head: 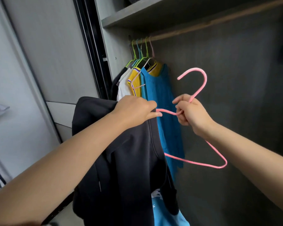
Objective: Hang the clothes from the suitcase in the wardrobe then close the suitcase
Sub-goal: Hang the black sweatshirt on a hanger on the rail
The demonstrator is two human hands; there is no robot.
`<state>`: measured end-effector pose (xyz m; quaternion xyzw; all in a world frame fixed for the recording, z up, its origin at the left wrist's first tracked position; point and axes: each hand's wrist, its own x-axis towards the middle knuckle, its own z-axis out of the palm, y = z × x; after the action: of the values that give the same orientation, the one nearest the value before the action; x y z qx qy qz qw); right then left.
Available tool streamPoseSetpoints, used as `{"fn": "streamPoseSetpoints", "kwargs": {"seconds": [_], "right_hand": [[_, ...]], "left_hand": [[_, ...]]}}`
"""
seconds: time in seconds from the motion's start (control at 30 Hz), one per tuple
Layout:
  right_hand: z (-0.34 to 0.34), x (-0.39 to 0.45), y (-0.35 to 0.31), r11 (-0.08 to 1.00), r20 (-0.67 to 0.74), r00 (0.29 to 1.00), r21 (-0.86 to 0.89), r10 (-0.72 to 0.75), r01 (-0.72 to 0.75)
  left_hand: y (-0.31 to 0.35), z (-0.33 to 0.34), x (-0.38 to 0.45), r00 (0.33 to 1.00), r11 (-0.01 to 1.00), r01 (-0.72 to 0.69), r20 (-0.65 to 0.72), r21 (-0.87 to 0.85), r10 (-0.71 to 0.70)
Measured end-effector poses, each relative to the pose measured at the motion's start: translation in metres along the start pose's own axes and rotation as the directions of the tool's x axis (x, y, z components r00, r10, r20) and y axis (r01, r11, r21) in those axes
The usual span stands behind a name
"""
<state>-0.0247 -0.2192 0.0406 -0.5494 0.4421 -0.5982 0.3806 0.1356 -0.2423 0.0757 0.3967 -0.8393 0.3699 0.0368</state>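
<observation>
Left grip clutching black garment, right grip holding pink hanger, rail bare rightward

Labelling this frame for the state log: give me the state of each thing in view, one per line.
pink hanger: off the rail, held, one arm going into the black garment
black garment: not hung, held up
left hand: grips black garment
right hand: grips pink hanger below its hook
blue top: hung on rail
yellow top: hung
white top: hung
rail: mostly free on the right
</observation>
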Motion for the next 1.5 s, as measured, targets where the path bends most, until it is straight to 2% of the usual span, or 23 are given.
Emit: {"fn": "streamPoseSetpoints", "kwargs": {"seconds": [0.07, 0.13, 0.17, 0.23, 0.27, 0.33, 0.37, 0.4, 0.43, 0.47, 0.53, 0.57, 0.67, 0.7, 0.77, 0.8, 0.87, 0.93, 1.13, 1.27, 1.3, 1.4, 1.5], "right_hand": [[-0.009, 0.002, 0.000, 0.956, 0.031, 0.984, -0.232, -0.177, 0.180], [-0.020, 0.001, 0.009, 0.808, 0.027, 0.924, -0.475, -0.382, 0.348], [-0.025, -0.001, 0.017, 0.712, 0.009, 0.872, -0.573, -0.489, 0.406], [-0.029, -0.008, 0.035, 0.518, 0.094, 0.739, -0.654, -0.667, 0.551], [-0.028, -0.014, 0.044, 0.497, 0.213, 0.743, -0.624, -0.634, 0.603], [-0.021, -0.024, 0.061, 0.577, 0.494, 0.797, -0.557, -0.348, 0.597], [-0.016, -0.026, 0.071, 0.560, 0.603, 0.776, -0.584, -0.185, 0.588], [-0.012, -0.029, 0.081, 0.488, 0.662, 0.743, -0.620, -0.094, 0.614], [-0.008, -0.032, 0.091, 0.385, 0.683, 0.728, -0.659, -0.054, 0.646], [-0.006, -0.032, 0.101, 0.327, 0.695, 0.717, -0.668, -0.047, 0.669], [-0.001, -0.033, 0.109, 0.245, 0.681, 0.730, -0.718, 0.057, 0.651], [-0.001, -0.031, 0.112, 0.201, 0.652, 0.758, -0.745, 0.017, 0.636], [-0.002, -0.026, 0.113, 0.225, 0.648, 0.760, -0.748, 0.041, 0.625], [-0.001, -0.026, 0.112, 0.277, 0.616, 0.781, -0.772, 0.103, 0.572], [0.007, -0.026, 0.111, 0.367, 0.521, 0.845, -0.815, 0.121, 0.449], [0.012, -0.025, 0.110, 0.327, 0.459, 0.873, -0.860, 0.163, 0.391], [0.018, -0.017, 0.107, 0.138, 0.385, 0.906, -0.921, 0.173, 0.365], [0.006, -0.003, 0.108, 0.133, 0.368, 0.923, -0.926, 0.108, 0.354], [-0.070, 0.036, 0.085, 0.394, 0.267, 0.961, -0.892, 0.065, 0.222], [-0.082, 0.043, 0.067, 0.720, 0.029, 0.997, -0.693, 0.074, -0.033], [-0.081, 0.045, 0.065, 0.730, -0.016, 0.999, -0.682, 0.052, -0.049], [-0.082, 0.043, 0.064, 0.568, -0.057, 0.994, -0.823, -0.092, 0.006], [-0.089, 0.040, 0.060, 0.504, -0.005, 0.993, -0.862, -0.118, 0.056]], "left_hand": [[-0.006, 0.002, 0.004, 0.998, 0.998, 0.063, -0.002, -0.031, -0.063], [-0.015, 0.004, 0.004, 0.988, 0.985, 0.155, 0.000, -0.076, -0.155], [-0.018, 0.005, 0.003, 0.980, 0.976, 0.197, 0.001, -0.090, -0.197], [-0.026, 0.005, 0.004, 0.968, 0.965, 0.248, -0.004, -0.082, -0.249], [-0.029, 0.004, 0.005, 0.964, 0.962, 0.263, -0.009, -0.075, -0.265], [-0.034, 0.001, 0.005, 0.954, 0.952, 0.294, -0.031, -0.082, -0.297], [-0.036, -0.001, 0.005, 0.949, 0.947, 0.308, -0.046, -0.093, -0.313], [-0.038, -0.003, 0.005, 0.943, 0.941, 0.321, -0.062, -0.105, -0.328], [-0.040, -0.004, 0.004, 0.936, 0.936, 0.334, -0.076, -0.114, -0.344], [-0.042, -0.005, 0.003, 0.929, 0.929, 0.351, -0.084, -0.120, -0.362], [-0.047, -0.006, 0.001, 0.917, 0.917, 0.381, -0.078, -0.122, -0.391], [-0.050, -0.006, -0.001, 0.910, 0.909, 0.397, -0.074, -0.124, -0.407], [-0.058, -0.003, -0.007, 0.880, 0.873, 0.457, -0.056, -0.169, -0.472], [-0.061, -0.001, -0.008, 0.869, 0.857, 0.477, -0.045, -0.193, -0.493], [-0.063, 0.003, -0.011, 0.846, 0.822, 0.512, -0.019, -0.251, -0.533], [-0.064, 0.004, -0.011, 0.837, 0.805, 0.522, -0.010, -0.281, -0.546], [-0.062, 0.006, -0.014, 0.831, 0.789, 0.529, -0.001, -0.313, -0.557], [-0.063, 0.009, -0.022, 0.829, 0.781, 0.526, -0.001, -0.338, -0.559], [-0.074, 0.030, -0.050, 0.791, 0.639, 0.504, 0.013, -0.581, -0.612], [-0.067, 0.043, -0.055, 0.792, 0.599, 0.444, -0.021, -0.666, -0.610], [-0.067, 0.046, -0.057, 0.796, 0.591, 0.428, -0.024, -0.684, -0.605], [-0.064, 0.058, -0.062, 0.812, 0.571, 0.375, -0.039, -0.730, -0.582], [-0.062, 0.075, -0.069, 0.834, 0.558, 0.362, -0.008, -0.747, -0.552]]}}
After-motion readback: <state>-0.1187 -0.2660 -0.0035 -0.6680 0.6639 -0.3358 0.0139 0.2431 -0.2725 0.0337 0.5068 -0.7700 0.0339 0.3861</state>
